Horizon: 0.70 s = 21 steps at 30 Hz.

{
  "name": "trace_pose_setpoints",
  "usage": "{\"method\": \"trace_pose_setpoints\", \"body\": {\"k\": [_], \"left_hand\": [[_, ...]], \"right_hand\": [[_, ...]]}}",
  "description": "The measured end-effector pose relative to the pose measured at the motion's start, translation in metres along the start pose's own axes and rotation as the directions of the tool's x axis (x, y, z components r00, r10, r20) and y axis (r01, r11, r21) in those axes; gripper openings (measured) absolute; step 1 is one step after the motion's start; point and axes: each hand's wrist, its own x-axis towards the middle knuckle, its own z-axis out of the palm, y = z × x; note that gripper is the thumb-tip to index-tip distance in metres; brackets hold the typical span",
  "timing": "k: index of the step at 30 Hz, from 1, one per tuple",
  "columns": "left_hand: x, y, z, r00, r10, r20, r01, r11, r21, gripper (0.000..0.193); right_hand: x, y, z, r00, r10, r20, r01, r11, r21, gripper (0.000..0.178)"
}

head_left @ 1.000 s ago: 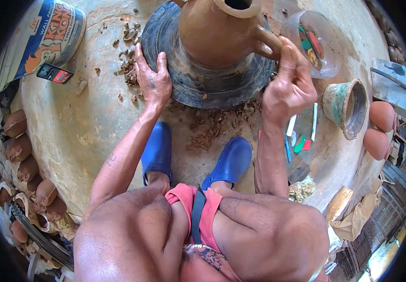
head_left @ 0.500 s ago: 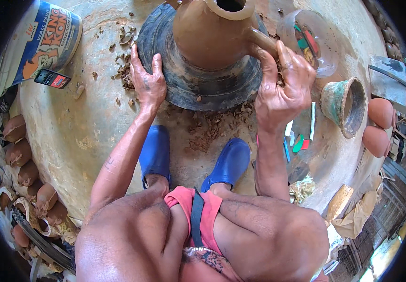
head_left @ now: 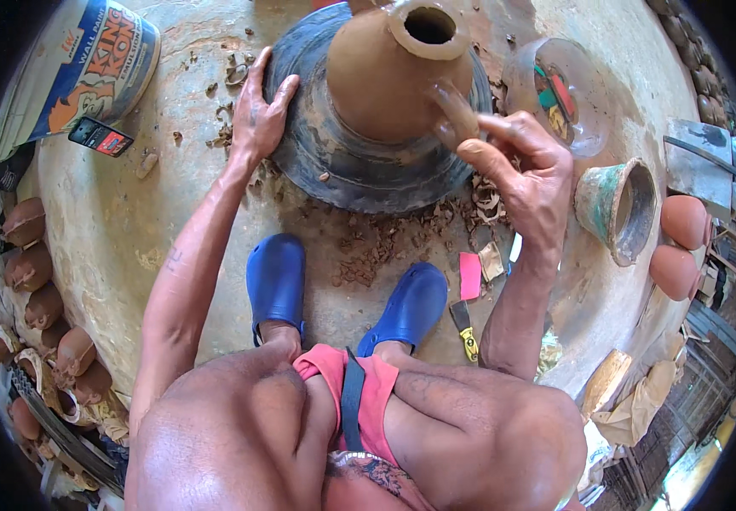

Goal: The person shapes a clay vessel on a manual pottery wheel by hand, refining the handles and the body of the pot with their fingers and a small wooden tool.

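Jug (head_left: 376, 89) sits on the wheel (head_left: 334, 170), probably heavy, soft and slippery; best cupped low, not lifted by its handle (head_left: 456, 115). Left hand (head_left: 261, 119) spreads at the wheel's left rim; right hand (head_left: 531, 175), wheel's right, nears the handle, grip unclear.

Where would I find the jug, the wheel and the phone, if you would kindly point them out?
Jug (head_left: 378, 92): head view, on the middle of its body.
Wheel (head_left: 359, 184): head view, on the bare near part of its top.
Phone (head_left: 100, 136): head view, on its screen.
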Motion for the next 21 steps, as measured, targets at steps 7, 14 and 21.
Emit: {"method": "trace_pose_setpoints", "body": {"k": [7, 14, 21], "left_hand": [[0.045, -0.019, -0.005, 0.992, 0.072, 0.108, -0.076, 0.996, 0.035, 0.075], [0.067, -0.018, -0.002, 0.975, 0.098, 0.2, -0.105, 0.994, 0.027, 0.075], [0.09, -0.015, -0.003, 0.952, 0.116, 0.282, -0.129, 0.991, 0.028, 0.073]], "right_hand": [[0.025, -0.041, 0.013, 0.968, 0.185, 0.168, -0.186, 0.983, -0.012, 0.034], [0.011, -0.027, 0.025, 0.945, 0.296, -0.137, -0.304, 0.952, -0.036, 0.034], [0.007, 0.012, 0.043, 0.963, -0.226, 0.146, 0.198, 0.963, 0.183, 0.056]]}}
